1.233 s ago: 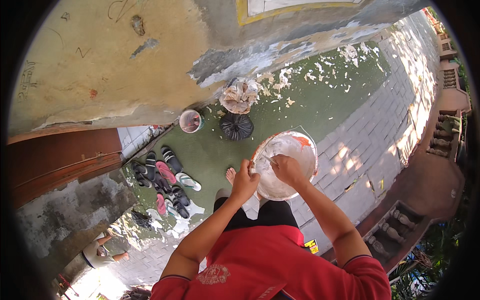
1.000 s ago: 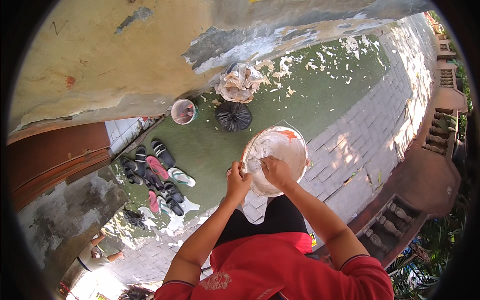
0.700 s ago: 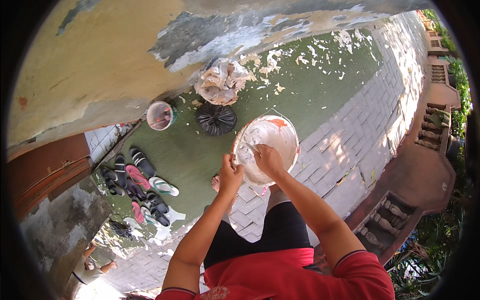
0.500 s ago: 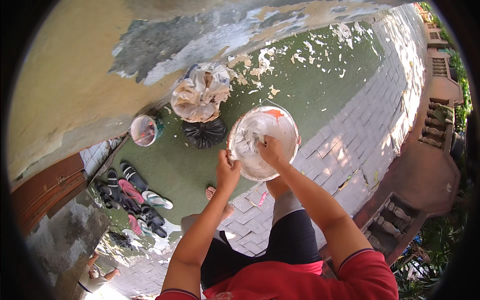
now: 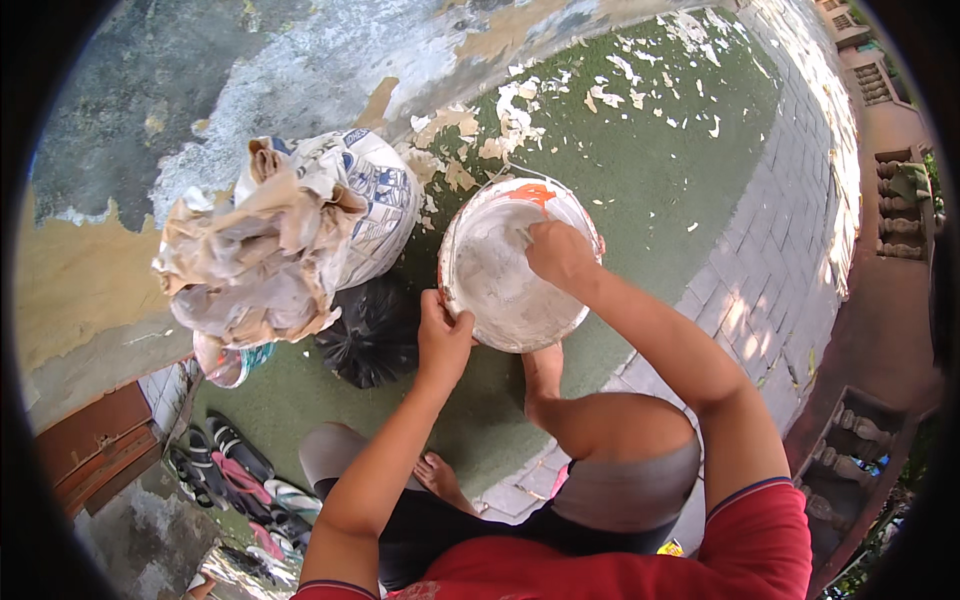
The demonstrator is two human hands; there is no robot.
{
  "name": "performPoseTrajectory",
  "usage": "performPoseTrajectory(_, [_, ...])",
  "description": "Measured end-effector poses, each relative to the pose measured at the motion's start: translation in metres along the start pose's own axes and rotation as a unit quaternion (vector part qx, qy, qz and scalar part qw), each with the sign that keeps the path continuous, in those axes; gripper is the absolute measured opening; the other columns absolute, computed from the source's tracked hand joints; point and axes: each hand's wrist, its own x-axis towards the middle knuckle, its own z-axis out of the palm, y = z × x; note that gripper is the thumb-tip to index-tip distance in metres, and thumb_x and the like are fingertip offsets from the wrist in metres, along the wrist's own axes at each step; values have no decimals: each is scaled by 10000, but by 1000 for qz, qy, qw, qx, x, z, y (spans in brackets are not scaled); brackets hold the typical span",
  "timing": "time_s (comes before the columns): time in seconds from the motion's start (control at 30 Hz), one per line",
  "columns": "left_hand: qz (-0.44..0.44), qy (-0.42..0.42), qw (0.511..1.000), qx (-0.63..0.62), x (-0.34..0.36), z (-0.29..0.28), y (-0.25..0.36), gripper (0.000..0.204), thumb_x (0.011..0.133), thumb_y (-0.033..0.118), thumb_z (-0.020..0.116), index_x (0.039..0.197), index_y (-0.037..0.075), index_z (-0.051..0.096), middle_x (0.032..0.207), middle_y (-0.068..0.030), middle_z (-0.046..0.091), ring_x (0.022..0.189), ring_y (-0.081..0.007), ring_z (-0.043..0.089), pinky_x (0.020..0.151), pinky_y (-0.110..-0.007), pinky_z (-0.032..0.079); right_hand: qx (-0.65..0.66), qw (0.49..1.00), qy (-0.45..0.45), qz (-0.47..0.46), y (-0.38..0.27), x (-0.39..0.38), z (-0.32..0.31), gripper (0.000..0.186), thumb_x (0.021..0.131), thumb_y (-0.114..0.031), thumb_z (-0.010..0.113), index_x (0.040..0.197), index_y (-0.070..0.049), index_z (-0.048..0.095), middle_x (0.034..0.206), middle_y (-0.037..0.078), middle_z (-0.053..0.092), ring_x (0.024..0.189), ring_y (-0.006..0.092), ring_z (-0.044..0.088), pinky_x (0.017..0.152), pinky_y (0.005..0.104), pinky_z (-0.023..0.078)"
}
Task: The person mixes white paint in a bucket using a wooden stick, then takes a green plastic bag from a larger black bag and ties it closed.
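Note:
A white bucket, crusted inside with pale residue and marked by an orange patch near its far rim, is tilted toward me. On its near left rim my left hand is closed, thumb at the edge and fingers against the outside. My right hand reaches over the right rim into the bucket, fingers curled by the inner wall. Whatever those fingers hold is hidden. A thin wire handle leans out past the far rim.
Left of the bucket stands a printed sack topped with crumpled brown paper. Beside it are a black plastic bag and a small pail. Sandals lie lower left. Paint flakes litter green ground along a peeling wall.
I have come closer to the sack, which looks larger, and one bare foot now shows under the bucket. My right hand has shifted toward the bucket's far right side; my left keeps the rim.

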Motion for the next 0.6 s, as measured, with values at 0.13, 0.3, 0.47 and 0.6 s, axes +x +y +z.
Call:
performPoseTrajectory(0.13, [0, -58, 998, 16, 18, -9, -26, 258, 883, -62, 501, 1106, 5, 388, 1063, -129, 577, 908, -165, 642, 695, -319, 620, -29, 998, 53, 17, 15, 11, 39, 184, 805, -128, 580, 855, 15, 685, 841, 256, 683, 810, 384, 690, 751, 452, 556])
performPoseTrajectory(0.3, [8, -95, 993, 72, 37, -23, -45, 263, 886, -53, 505, 1112, 3, 382, 1061, -131, 580, 899, -159, 641, 681, -315, 617, -35, 997, 68, 3, 10, 28, 77, 186, 814, -122, 571, 869, 18, 681, 800, 227, 690, 771, 365, 697, 718, 430, 563])
performPoseTrajectory(0.47, [5, -81, 996, 36, 45, -38, -51, 275, 850, 5, 566, 1077, 9, 410, 943, -93, 582, 757, -121, 612, 573, -292, 582, -83, 994, 26, -68, -10, 21, 96, 177, 833, -132, 564, 915, -47, 696, 846, 177, 704, 785, 334, 698, 718, 425, 558])
performPoseTrajectory(0.6, [19, -96, 993, 58, 51, -40, -58, 280, 849, 11, 565, 1085, 14, 413, 930, -88, 581, 743, -123, 609, 566, -294, 579, -74, 992, 32, -101, -1, 18, 101, 181, 852, -159, 566, 948, -90, 703, 910, 137, 715, 818, 318, 694, 744, 426, 551])
